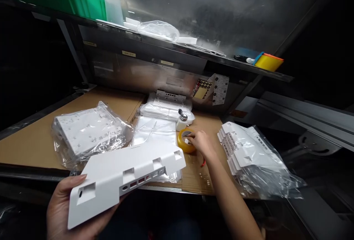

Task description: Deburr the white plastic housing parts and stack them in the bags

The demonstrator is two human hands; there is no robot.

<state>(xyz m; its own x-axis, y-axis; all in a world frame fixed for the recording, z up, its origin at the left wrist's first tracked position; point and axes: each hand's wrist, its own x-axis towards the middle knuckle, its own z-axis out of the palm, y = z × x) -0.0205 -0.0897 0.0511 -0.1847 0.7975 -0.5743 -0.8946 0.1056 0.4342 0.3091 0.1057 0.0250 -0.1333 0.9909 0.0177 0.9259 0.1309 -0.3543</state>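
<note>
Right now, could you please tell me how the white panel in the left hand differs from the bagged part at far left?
The held panel is bare; the bagged part is in clear plastic. The held panel is tilted in the left hand; the bagged part lies on cardboard. Both are white.

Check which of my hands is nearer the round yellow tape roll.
Right. Your right hand is at the tape roll, fingertips over its hole; your left hand is farther off, nearer you and leftward, gripping a white plastic housing.
</note>
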